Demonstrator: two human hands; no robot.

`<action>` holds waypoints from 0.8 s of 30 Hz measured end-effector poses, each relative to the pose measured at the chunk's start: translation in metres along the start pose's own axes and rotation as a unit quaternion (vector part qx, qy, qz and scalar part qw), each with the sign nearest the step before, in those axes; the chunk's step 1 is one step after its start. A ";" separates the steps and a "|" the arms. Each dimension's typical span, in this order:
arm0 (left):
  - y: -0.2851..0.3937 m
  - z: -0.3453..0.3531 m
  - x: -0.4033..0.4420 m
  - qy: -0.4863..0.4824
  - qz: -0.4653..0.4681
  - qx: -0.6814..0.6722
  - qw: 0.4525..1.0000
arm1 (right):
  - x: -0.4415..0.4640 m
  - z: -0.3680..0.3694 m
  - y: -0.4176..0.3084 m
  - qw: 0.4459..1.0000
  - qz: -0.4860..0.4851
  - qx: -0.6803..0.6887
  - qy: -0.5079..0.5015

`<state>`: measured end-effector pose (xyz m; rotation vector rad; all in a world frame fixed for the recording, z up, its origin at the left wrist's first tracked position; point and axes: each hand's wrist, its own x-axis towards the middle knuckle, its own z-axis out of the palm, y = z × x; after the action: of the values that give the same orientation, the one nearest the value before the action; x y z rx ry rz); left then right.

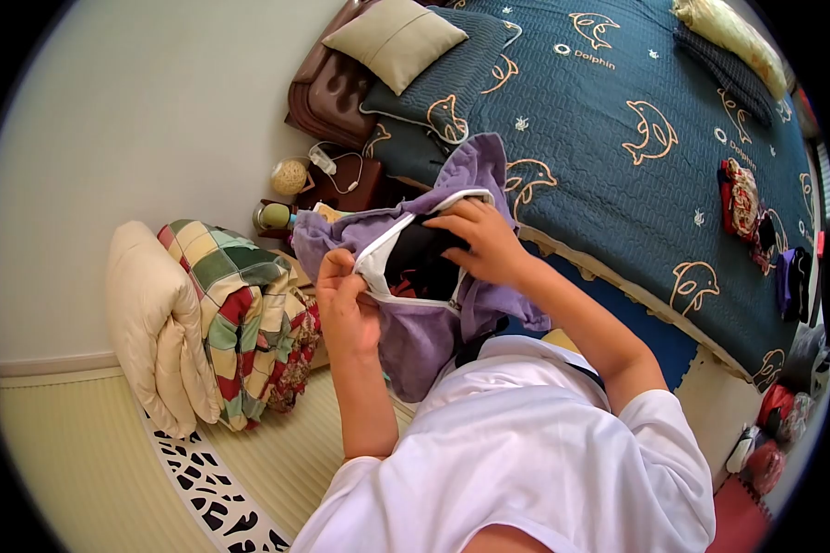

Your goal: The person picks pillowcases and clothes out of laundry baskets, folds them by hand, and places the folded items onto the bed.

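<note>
While the left hand [349,309] pinches the white rim [378,256] of the purple cloth [413,346] beside the bed [567,120] — right hand's [489,241] grip unclear — the fabric looks soft, light, best held by that rim.

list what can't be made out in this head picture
Head view:
- Dark contents of the purple cloth: lost in shadow.
- Palm of the right hand: turned away, hidden by its back.
- Far side of the bed: cut off by the top edge.
- Red bundle at lower right: too small and blurred to identify.
</note>
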<state>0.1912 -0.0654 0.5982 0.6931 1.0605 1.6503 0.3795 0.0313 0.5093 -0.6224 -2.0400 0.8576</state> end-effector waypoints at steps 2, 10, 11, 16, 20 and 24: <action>-0.001 0.001 0.003 0.021 0.010 -0.018 1.000 | -0.008 0.004 -0.019 0.997 -0.047 -0.061 0.014; -0.016 -0.007 0.026 0.072 0.050 -0.068 0.994 | -0.077 0.019 -0.003 0.955 0.169 0.052 0.239; -0.018 -0.006 0.030 0.069 0.048 -0.083 0.993 | -0.081 0.019 -0.002 0.965 0.214 0.065 0.140; -0.033 0.022 0.044 0.033 0.035 -0.168 0.985 | -0.063 0.034 -0.008 0.972 0.194 -0.040 0.124; -0.031 0.028 0.058 0.023 0.048 -0.213 0.976 | -0.028 0.015 0.020 0.969 0.167 -0.143 0.108; -0.013 0.016 0.069 0.025 0.088 -0.225 0.970 | 0.009 -0.028 0.018 0.952 0.090 -0.223 0.189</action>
<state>0.1883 0.0066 0.5900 0.4539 0.6321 1.9835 0.4000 0.0590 0.5128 -1.1423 -1.8422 0.3304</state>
